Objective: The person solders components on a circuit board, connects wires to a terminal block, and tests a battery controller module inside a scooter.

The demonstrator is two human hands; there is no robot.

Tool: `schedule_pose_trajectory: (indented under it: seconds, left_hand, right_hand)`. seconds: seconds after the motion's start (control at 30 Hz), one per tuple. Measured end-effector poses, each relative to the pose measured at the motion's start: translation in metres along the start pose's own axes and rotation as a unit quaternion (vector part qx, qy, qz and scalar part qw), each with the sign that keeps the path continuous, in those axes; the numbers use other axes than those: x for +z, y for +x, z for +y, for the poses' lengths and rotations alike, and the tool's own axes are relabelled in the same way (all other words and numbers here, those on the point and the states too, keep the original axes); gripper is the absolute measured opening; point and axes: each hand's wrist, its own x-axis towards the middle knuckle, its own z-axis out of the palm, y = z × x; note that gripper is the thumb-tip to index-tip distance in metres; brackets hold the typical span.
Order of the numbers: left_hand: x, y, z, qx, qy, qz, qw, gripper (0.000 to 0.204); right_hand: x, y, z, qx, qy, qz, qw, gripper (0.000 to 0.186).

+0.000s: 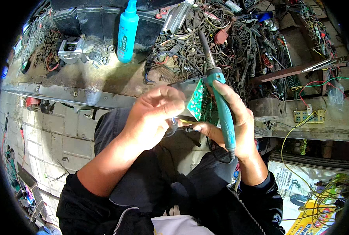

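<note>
Near the middle of the frame, the right hand (241, 121) grasps a soldering iron (224, 109) by its teal handle, the metal tip pointing toward the top of the frame. Just left of the handle sits a green circuit board (197, 102) — tilted, its face dotted with solder — between the two hands. The left hand (153, 113) is curled, its fingertips beside the board's left edge; whether they grip anything I cannot tell. Above, on the bench (104, 80), a blue bottle (127, 37) stands at upper left of centre, and a pile of wires and metal scraps (182, 49) spreads toward the upper right — a yellow power strip (309, 116) lies at the right
</note>
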Motion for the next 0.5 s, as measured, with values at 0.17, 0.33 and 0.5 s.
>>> schedule_pose_trajectory:
  seconds: [0.17, 0.33, 0.5]
  left_hand:
    - [0.015, -0.012, 0.003, 0.045, 0.186, -0.045, 0.98, 0.01]
    - [0.028, -0.017, 0.004, 0.132, 0.327, -0.09, 0.932, 0.012]
    - [0.03, -0.018, 0.0, 0.179, 0.381, -0.079, 0.904, 0.014]
  right_hand:
    - [0.004, -0.019, 0.021, -0.058, 0.051, 0.041, 0.996, 0.083]
    - [0.01, -0.032, 0.041, -0.123, 0.086, 0.075, 0.986, 0.087]
    - [0.015, -0.035, 0.047, -0.125, 0.125, 0.069, 0.982, 0.089]
